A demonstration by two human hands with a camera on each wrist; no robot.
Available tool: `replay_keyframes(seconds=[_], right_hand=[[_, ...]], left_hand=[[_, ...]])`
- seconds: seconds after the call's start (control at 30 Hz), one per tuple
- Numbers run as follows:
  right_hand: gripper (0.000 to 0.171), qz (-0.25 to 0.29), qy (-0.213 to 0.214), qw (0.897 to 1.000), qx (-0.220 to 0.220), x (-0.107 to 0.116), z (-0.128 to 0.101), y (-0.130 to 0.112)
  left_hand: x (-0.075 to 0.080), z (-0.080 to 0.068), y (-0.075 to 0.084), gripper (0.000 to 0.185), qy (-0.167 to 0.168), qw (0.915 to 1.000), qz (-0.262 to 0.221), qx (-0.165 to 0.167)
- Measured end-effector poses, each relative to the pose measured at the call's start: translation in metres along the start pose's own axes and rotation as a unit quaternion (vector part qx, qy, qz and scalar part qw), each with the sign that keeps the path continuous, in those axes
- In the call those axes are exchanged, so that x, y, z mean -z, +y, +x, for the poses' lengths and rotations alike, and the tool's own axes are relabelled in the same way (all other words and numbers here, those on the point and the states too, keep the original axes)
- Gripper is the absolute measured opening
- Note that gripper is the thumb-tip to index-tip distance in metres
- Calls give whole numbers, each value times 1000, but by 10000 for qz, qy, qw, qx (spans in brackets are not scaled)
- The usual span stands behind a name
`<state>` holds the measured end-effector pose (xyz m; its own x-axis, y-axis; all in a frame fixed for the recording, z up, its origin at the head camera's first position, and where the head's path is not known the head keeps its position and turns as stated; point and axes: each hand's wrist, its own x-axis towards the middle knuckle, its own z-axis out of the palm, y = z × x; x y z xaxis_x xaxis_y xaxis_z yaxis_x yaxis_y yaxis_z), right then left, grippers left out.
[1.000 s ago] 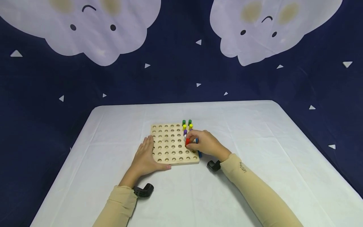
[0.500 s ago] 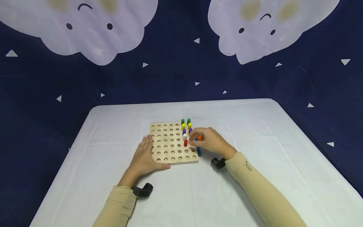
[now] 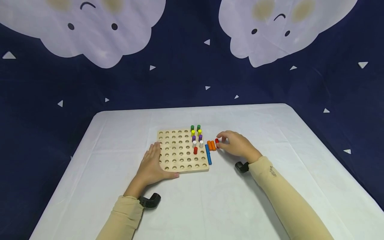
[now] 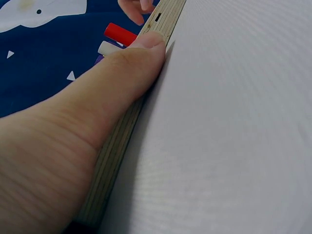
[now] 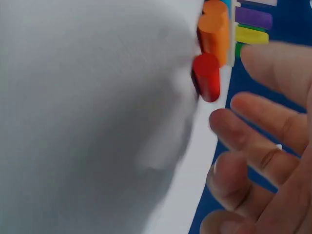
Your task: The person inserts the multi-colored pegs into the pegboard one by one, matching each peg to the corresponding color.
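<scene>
While two orange pegs [image 3: 211, 145] lie (one red peg [image 3: 217, 141])

Orange pegs [image 3: 211, 145], blue stick [image 3: 208, 154] block board's [image 3: 177, 151] right edge.

White-clothed table [image 3: 270, 186] — wooden pegboard [image 3: 177, 156], loose pegs [image 3: 211, 145], seemingly four

On the peg board [image 3: 177, 151] stand two green pegs [image 3: 192, 127], two yellow [image 3: 193, 132], two purple [image 3: 193, 138], two white [image 3: 194, 143] and one red [image 3: 195, 150]. Beside the board lie two orange pegs [image 3: 211, 145], one red peg [image 3: 217, 141] and seemingly one blue stick [image 3: 208, 154].
</scene>
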<state>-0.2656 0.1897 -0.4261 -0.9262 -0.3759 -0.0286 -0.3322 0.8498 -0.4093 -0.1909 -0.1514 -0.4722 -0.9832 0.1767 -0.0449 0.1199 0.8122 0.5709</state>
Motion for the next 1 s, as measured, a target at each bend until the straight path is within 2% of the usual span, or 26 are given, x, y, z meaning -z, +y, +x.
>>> replay_keyframes(seconds=[0.17, 0.3, 0.47, 0.57, 0.7, 0.83, 1.0], right_hand=[[40, -99, -407, 9985, -347, -3, 9, -3], [39, -386, -697, 9959, -429, 3, 11, -6], [33, -795, -832, 9933, -138, 9, 11, -7], [27, -959, -775, 9923, 132, 8, 10, -5], [23, -992, -647, 9926, 279, 7, 9, -3], [20, -651, -390, 9968, 256, 5, 7, 0], [19, 533, 51, 9982, 286, 2, 5, 0]], left_hand=[[-1, 0, -1, 155, 16, 10000, -37, -23], [-1, 0, -2, 155, 65, 9999, -65, -46], [0, 0, -2, 155, 59, 9999, -76, -36], [-1, 0, -2, 155, 19, 10000, -48, -21], [-1, 0, -2, 155, -19, 10000, -27, -8], [-1, 0, -1, 154, -11, 10000, -14, -13], [0, 0, -2, 154, 3, 10000, 14, -28]])
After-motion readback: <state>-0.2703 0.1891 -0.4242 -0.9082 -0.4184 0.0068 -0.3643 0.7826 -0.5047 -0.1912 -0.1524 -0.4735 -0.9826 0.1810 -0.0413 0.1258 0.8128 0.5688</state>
